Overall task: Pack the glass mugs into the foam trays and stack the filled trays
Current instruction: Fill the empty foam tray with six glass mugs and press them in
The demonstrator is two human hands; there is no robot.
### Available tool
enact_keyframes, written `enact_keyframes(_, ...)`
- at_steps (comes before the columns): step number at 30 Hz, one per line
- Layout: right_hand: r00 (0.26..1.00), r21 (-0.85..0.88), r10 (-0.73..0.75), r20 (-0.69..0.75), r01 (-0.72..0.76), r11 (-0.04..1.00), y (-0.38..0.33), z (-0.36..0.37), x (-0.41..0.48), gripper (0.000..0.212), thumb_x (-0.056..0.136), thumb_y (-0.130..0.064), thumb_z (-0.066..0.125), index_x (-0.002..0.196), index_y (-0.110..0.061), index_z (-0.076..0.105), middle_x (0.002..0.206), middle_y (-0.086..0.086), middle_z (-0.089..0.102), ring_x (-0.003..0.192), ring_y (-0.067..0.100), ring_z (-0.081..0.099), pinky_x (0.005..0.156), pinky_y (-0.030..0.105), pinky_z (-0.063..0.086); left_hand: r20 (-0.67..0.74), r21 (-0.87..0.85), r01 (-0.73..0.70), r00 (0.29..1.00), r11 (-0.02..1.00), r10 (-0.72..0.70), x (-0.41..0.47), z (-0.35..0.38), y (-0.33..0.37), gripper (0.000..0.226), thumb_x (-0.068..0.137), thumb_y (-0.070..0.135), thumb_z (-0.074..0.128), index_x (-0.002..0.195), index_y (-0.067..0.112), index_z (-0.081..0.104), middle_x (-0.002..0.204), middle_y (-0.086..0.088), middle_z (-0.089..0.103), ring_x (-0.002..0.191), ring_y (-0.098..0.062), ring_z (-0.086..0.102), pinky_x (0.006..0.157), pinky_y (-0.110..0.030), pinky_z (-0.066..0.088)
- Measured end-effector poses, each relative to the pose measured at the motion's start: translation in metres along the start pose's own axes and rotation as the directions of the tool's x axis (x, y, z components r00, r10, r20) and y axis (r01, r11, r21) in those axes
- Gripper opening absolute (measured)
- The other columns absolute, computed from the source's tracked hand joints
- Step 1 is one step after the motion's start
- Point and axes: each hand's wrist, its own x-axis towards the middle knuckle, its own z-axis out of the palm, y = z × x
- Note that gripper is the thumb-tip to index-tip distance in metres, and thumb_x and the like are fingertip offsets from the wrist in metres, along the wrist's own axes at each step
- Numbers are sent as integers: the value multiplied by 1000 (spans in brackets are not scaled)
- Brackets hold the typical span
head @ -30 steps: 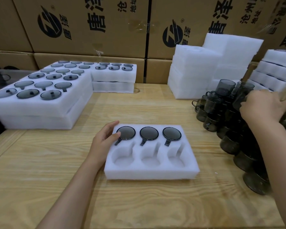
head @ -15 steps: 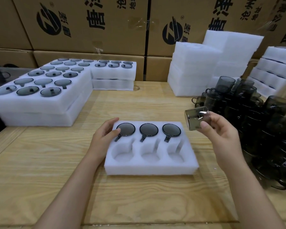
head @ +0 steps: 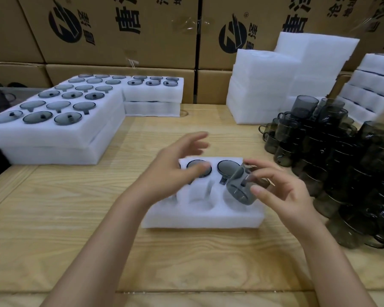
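Over the table (head: 53, 218), a glass mug (head: 242, 187) is held tilted above the right pocket of the foam tray (head: 204, 218) (likely for insertion), clamped in the grip of the right hand (head: 282, 196); the grip of the left hand (head: 173, 171) is apart.

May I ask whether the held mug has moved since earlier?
Yes. The mug in the right hand came left, from beside the tray to above its right pocket.

right hand (head: 282, 191) brought glass mug (head: 242, 187) over foam tray (head: 204, 218), left hand (head: 175, 167) lifted off it
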Motion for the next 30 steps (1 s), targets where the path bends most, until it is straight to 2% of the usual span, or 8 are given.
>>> enact_keyframes(2, 999, -13, 6, 47, -5, 1000, 2, 2, -1, 22, 77, -2, 70, 97, -6, 62, 121, 4, 62, 119, 17, 54, 94, 28, 47, 222, 67, -22, 975, 998, 7, 7, 20, 8, 65, 77, 36, 75, 133, 48, 44, 126, 19, 59, 117, 6, 53, 99, -22, 45)
enact_keyframes(4, 996, -3, 34, 80, -34, 999, 4, 4, -2, 28, 75, -3, 66, 102, -8, 60, 118, 0, 64, 117, 17, 56, 95, 29, 47, 301, 122, -42, 954, 992, 4, 11, 35, 7, 69, 77, 32, 79, 135, 45, 44, 129, 19, 58, 117, 6, 53, 105, -29, 42)
enact_keyframes(9, 992, -136, 89, 94, -76, 988, 12, -3, -1, 36, 79, -2, 71, 106, -22, 60, 117, -9, 63, 118, 12, 54, 101, 30, 40, 253, 60, -72, 966, 996, 54, 8, 46, -8, 55, 75, 24, 81, 118, 50, 57, 123, 25, 60, 111, 3, 58, 99, -24, 46)
enact_keyframes(13, 988, -97, 89, 125, -78, 992, 13, -1, 0, 32, 77, -7, 68, 105, -21, 61, 118, -8, 63, 119, 11, 54, 101, 27, 40, 227, 76, -51, 973, 996, 33, 8, 50, -11, 47, 74, 22, 81, 115, 38, 64, 125, 19, 61, 112, 3, 58, 101, -28, 47)
enact_keyframes(20, 991, -285, 57, 121, -21, 958, 11, 3, -2, 31, 73, -17, 69, 99, -32, 61, 123, -20, 57, 124, 3, 48, 104, 23, 35, 253, 165, -91, 966, 982, 47, 8, 52, -13, 36, 74, 20, 81, 94, 39, 59, 135, 12, 56, 125, 4, 48, 106, -25, 40)
enact_keyframes(24, 990, -340, 67, 127, -20, 940, 12, 1, -1, 23, 76, -26, 69, 98, -26, 63, 122, -22, 59, 121, 1, 51, 100, 19, 37, 279, 236, -141, 958, 961, 72, 7, 48, -15, 32, 81, 34, 73, 111, 26, 65, 137, 11, 55, 131, 10, 38, 106, -29, 39)
enact_keyframes(27, 992, -229, 110, 68, -92, 969, 12, 4, -1, 19, 87, -37, 57, 98, -24, 66, 119, -15, 64, 119, 4, 54, 101, 25, 39, 286, 305, -172, 955, 937, 82, 5, 49, -13, 43, 94, 45, 42, 129, 28, 60, 145, 11, 44, 135, 11, 29, 106, -20, 33)
enact_keyframes(30, 994, -278, 113, -7, -110, 954, 14, 11, -2, 22, 97, -29, 45, 98, -25, 66, 117, -15, 65, 126, 2, 47, 115, 33, 23, 299, 469, -248, 948, 848, 112, 5, 51, -13, 38, 101, 36, 38, 135, 30, 53, 151, 8, 36, 141, 1, 25, 113, -21, 20)
